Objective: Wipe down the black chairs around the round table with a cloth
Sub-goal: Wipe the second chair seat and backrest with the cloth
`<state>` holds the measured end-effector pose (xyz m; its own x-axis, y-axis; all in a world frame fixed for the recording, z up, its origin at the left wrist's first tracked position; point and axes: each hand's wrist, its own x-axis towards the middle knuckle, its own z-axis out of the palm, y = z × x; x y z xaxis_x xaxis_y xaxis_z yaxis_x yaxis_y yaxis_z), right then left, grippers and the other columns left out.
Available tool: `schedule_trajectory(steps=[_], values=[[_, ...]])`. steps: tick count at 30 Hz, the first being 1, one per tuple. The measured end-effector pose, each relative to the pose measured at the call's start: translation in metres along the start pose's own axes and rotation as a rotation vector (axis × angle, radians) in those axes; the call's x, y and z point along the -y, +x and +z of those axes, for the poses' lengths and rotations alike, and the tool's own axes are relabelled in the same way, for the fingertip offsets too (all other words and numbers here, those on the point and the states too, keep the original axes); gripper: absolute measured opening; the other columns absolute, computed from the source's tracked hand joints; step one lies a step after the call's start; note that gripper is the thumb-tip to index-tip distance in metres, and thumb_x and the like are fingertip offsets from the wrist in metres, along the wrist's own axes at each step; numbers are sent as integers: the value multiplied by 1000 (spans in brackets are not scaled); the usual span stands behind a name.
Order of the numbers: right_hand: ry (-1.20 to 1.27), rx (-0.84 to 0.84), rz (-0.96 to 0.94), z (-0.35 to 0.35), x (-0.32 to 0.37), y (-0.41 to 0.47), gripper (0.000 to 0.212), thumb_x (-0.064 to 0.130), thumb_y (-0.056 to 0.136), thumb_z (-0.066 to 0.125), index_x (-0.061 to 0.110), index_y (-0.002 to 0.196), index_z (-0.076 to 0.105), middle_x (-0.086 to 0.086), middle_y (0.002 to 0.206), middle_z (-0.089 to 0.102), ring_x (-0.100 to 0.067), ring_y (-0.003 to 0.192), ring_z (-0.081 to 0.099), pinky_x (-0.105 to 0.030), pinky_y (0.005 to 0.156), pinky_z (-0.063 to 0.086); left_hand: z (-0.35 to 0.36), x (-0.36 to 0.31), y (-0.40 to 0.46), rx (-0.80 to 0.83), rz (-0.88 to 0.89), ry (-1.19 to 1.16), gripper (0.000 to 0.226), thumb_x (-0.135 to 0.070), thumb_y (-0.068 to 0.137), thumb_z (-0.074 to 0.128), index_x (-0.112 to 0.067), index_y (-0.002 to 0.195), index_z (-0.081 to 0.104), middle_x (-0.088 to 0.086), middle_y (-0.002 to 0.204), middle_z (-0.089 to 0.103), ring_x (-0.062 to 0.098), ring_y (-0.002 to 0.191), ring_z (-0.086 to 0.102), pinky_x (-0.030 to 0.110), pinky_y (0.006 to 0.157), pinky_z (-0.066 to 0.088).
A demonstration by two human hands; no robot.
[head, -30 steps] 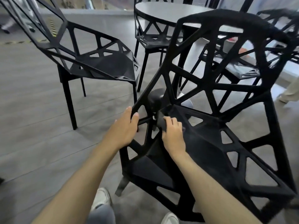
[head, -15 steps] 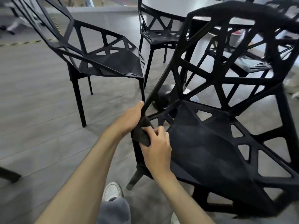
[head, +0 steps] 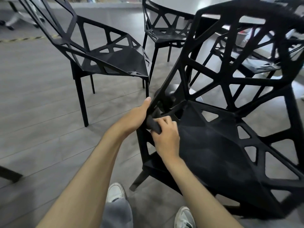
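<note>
The nearest black chair [head: 218, 145] fills the right half of the view, its seat a dark faceted panel with triangular cut-outs and its open lattice back rising toward the round table [head: 181, 5]. The left hand [head: 133, 118] grips the chair's left front edge where a slanting strut meets the seat, thumb stretched up along the strut and the fingers wrapped out of sight behind it. Just beside it, the right hand [head: 166, 137] holds a dark grey cloth [head: 153, 124], bunched into a wad, with its fingers curled over the top and pressing the cloth against the same corner of the frame; the cloth sits between the two hands and touches both the strut and the left palm. A second black chair [head: 105, 56] stands to the left on the grey plank floor [head: 41, 104], well apart from the hands, its seat facing the table. A third chair [head: 164, 33] is tucked against the far side of the table, and a fourth [head: 256, 63] shows through the lattice of the near chair's back. The table's dark pedestal base [head: 171, 92] is visible behind the strut. At the bottom edge two white shoes [head: 115, 193] and grey trouser legs [head: 116, 214] show, close to the chair's front leg.
</note>
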<state>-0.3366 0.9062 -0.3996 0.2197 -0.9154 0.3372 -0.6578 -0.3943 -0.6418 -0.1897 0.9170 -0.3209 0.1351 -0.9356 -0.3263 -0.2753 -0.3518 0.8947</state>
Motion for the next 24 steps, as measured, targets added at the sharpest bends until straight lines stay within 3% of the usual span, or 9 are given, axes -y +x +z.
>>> schedule_trajectory(steps=[3,7,12,15,18,20,24], values=[[12,45,-136,-1,9,-14,27,25,90,70,29,117,69,13,111,55,-12,101,45,-30,75,49,1,-1,0,-26,0,68,86,-83,92,21,-21,117,75,-5,121,74,13,120,64,37,113,40],[44,49,-150,-5,6,-11,28,26,91,70,31,118,70,14,113,56,-12,103,46,-34,75,52,-2,0,-1,-26,10,10,71,-68,106,23,-22,147,58,-11,143,55,7,136,48,24,107,26],[43,63,-163,-8,14,-30,28,30,89,71,33,117,70,15,114,54,-15,102,47,-36,71,54,-6,2,1,-8,3,25,77,-74,102,23,-24,153,52,-6,159,48,9,145,44,26,116,25],[-84,148,-313,-26,5,-58,25,29,82,73,33,107,71,11,111,54,-16,97,49,-33,67,52,-6,4,2,-1,9,46,76,-72,104,19,-25,156,47,-8,163,42,10,151,37,26,114,20],[-240,234,-464,-34,-2,-87,30,27,77,72,34,106,70,7,111,54,-18,97,50,-34,73,53,-4,4,-1,3,20,74,76,-72,104,16,-27,160,40,-5,167,36,15,155,30,37,124,15],[-224,218,-420,-30,3,-78,35,24,76,73,34,109,66,7,112,52,-18,100,48,-34,74,53,-3,3,-2,-5,6,67,80,-76,101,16,-28,160,40,-4,167,37,15,155,31,41,127,15],[-73,120,-228,-11,27,-45,35,22,84,73,30,117,62,5,112,48,-17,102,45,-36,77,55,-4,2,-6,-32,-18,18,84,-82,94,20,-31,154,50,-8,162,44,11,150,39,35,125,20]])
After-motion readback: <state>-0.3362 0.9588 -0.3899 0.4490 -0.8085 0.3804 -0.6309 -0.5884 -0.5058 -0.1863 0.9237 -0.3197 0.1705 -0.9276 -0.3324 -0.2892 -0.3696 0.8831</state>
